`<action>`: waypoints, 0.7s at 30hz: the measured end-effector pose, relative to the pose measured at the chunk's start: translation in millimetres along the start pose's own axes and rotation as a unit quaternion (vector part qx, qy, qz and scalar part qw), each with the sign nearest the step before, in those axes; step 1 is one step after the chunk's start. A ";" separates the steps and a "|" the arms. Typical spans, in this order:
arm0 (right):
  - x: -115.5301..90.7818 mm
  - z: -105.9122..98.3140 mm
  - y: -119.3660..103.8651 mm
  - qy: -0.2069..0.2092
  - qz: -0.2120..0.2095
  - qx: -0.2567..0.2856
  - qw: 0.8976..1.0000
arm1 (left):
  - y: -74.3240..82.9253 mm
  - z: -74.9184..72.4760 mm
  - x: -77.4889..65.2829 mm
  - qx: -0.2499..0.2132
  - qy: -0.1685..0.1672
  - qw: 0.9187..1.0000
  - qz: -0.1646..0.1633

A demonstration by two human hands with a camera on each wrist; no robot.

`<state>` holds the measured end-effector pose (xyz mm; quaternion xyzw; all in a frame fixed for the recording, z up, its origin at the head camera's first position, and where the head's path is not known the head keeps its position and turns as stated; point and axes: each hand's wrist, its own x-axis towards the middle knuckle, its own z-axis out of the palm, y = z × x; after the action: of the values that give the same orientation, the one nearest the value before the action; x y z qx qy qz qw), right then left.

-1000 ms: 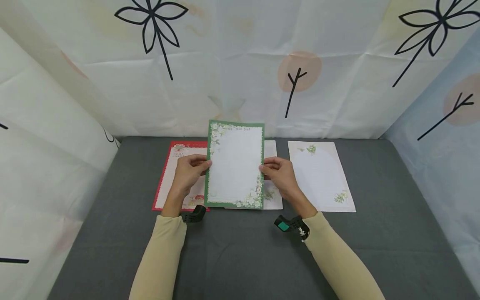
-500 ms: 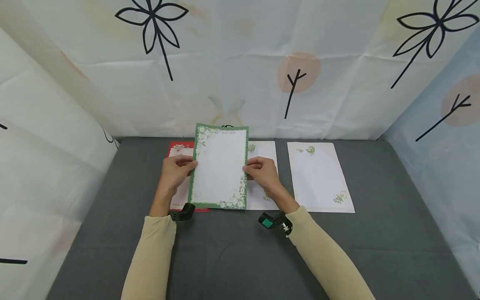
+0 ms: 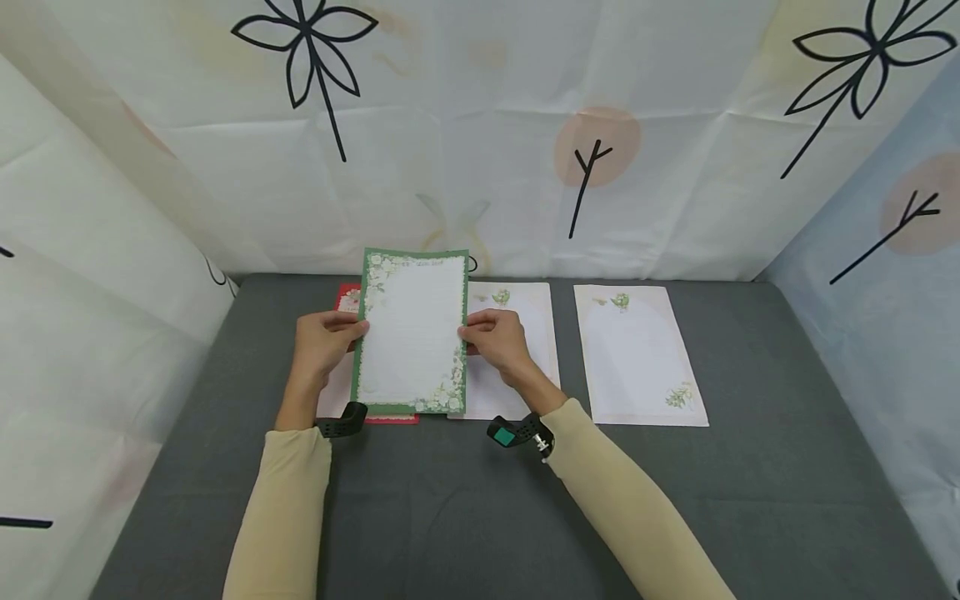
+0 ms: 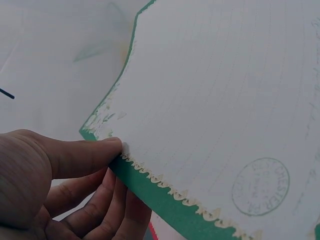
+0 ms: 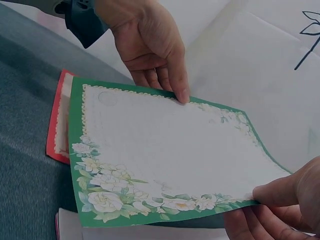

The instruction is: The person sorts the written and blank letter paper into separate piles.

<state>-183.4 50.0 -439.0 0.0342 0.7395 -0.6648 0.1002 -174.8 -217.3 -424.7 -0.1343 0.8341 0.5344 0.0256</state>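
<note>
A sheet of writing paper (image 3: 412, 333) with a green, white-flowered border is held up between both hands. My left hand (image 3: 321, 340) pinches its left edge, thumb on the front and fingers behind, as the left wrist view shows. The right hand (image 3: 498, 337) pinches the opposite edge the same way. Faint ruled lines and a round stamp print (image 4: 261, 187) show on the sheet. Behind and below it lies a red-bordered sheet (image 3: 347, 298), mostly covered. A white sheet with green sprigs (image 3: 517, 358) lies partly hidden behind the right hand.
Farther right, another white sheet with leaf sprigs (image 3: 641, 354) lies flat on the dark grey table (image 3: 450, 517). A pale printed curtain (image 3: 480, 142) hangs along the table's back edge. Black bands with small devices sit on both wrists.
Both hands have carried the green-bordered sheet leftward, over the red-bordered one. More of the middle white sheet has come into sight. The sheets on the table have stayed put.
</note>
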 end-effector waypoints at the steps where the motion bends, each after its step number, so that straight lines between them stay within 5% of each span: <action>1: 1.1 2.3 -0.1 0.000 0.001 0.001 1.000 | -0.5 -1.7 0.3 0.003 0.002 1.000 -0.003; 21: 12.1 42.7 4.7 -0.005 0.027 -0.019 0.999 | -16.5 -26.6 5.1 0.064 0.047 0.996 -0.028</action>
<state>-189.9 7.2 -450.1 0.0492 0.7502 -0.6480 0.1223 -172.9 -248.7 -428.8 -0.1811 0.8625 0.4724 0.0098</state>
